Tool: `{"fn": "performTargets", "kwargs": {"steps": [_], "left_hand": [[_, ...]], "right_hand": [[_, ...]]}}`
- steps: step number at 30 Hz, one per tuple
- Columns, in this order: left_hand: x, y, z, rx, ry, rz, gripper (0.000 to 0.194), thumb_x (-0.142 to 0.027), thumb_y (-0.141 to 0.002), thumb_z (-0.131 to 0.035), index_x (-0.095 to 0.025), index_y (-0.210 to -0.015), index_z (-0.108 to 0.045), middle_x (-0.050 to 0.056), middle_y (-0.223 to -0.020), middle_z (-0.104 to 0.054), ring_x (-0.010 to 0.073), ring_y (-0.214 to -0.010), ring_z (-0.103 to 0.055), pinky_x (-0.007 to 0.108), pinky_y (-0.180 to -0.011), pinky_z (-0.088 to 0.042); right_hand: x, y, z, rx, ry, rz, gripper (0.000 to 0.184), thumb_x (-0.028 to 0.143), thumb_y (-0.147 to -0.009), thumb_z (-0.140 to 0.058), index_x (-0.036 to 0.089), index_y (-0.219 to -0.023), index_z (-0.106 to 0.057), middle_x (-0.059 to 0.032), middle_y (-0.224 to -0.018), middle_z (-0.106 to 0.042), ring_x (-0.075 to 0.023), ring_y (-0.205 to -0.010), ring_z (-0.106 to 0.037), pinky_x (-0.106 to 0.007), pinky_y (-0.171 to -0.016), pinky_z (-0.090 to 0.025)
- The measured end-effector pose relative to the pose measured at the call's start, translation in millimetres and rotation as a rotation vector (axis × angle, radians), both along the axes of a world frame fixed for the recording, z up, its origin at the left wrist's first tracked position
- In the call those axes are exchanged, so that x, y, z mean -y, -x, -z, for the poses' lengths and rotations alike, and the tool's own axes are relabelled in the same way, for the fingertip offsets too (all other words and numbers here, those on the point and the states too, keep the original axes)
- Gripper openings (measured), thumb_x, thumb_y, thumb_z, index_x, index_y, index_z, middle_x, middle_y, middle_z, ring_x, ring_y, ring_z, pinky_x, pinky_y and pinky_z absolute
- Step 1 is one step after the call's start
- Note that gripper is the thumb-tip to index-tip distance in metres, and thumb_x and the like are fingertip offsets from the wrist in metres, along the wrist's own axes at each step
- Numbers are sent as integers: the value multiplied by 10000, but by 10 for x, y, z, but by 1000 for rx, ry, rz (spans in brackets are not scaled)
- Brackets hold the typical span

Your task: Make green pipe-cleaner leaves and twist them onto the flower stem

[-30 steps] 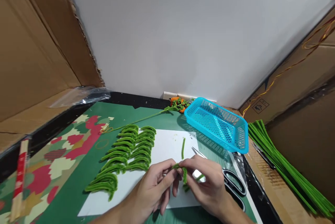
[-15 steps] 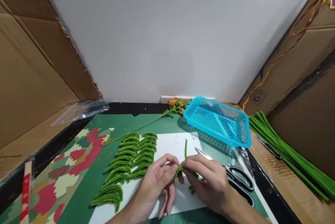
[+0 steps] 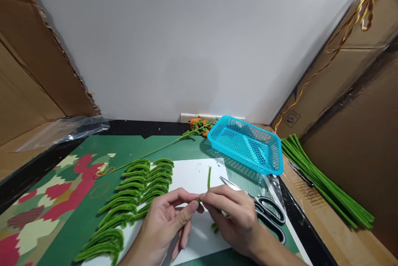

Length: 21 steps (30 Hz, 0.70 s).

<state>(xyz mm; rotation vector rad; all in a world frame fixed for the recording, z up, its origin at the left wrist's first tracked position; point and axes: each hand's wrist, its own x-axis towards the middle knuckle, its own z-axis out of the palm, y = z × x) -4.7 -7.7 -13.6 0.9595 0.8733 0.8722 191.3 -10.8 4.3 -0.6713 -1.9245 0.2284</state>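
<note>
Both hands pinching one green pipe-cleaner piece above a white sheet.

The left hand (image 3: 164, 226) and right hand (image 3: 236, 220) meet fingertip to fingertip, each closed on the green pipe-cleaner piece (image 3: 209, 179) — a grip suited to bending it; scissors (image 3: 264, 212) lie just right of the right hand, finished green loops (image 3: 133, 191) rowed left of the left hand — the blue basket (image 3: 245, 145) and straight stems (image 3: 323, 183) beyond.

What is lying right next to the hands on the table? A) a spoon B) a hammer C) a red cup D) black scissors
D: black scissors lie on the table just beside the right hand, while both it and the left hand pinch a short green fuzzy wire over the white paper.
</note>
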Motion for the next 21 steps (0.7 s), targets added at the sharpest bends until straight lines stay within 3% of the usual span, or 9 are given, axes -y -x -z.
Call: {"fn": "performTargets", "kwargs": {"steps": [6, 9, 11, 15, 21], "left_hand": [[-5, 10, 35, -35, -30, -26, 471, -587, -777, -861, -147, -841, -707, -32, -379, -557, 59, -228, -367, 129, -245, -305], [2, -4, -45, -32, -7, -85, 500, -572, -720, -905, -144, -926, -750, 35, -649, -736, 71, -267, -463, 160, -241, -347], [7, -10, -104, -42, 14, -77, 533, -573, -721, -905, -148, -1010, -766, 58, -748, -769, 88, -298, -523, 170, -257, -377], [-2, -5, -151, -70, 14, 30, 571, -628, -731, -878, -133, -998, -784, 16, -502, -658, 133, -311, -555, 167, -284, -382], [-1, 14, -54, -144, -57, 67, 546, -667, -776, -820, -123, -789, -775, 11, -364, -553, 85, -265, -438, 142, -295, -315]], "right_hand": [[-13, -3, 8, -66, 59, -40, 257, -2, -952, -619, 127, -1128, -754, -106, -957, -780, -164, -811, -750, -235, -693, -608], [-19, -16, 11, -78, 31, -14, 264, -5, -951, -630, 115, -1149, -757, -116, -946, -789, -174, -819, -753, -244, -702, -612], [-19, -22, 7, -77, 16, 9, 274, -10, -952, -627, 116, -1156, -759, -114, -934, -791, -172, -803, -751, -244, -692, -610], [-10, -28, 6, -64, -15, 31, 295, -24, -949, -615, 125, -1160, -757, -108, -932, -787, -166, -778, -742, -239, -646, -590], [3, -24, 51, -32, -89, 47, 316, -25, -954, -585, 122, -1187, -739, -101, -912, -779, -165, -752, -731, -245, -614, -572]]}}
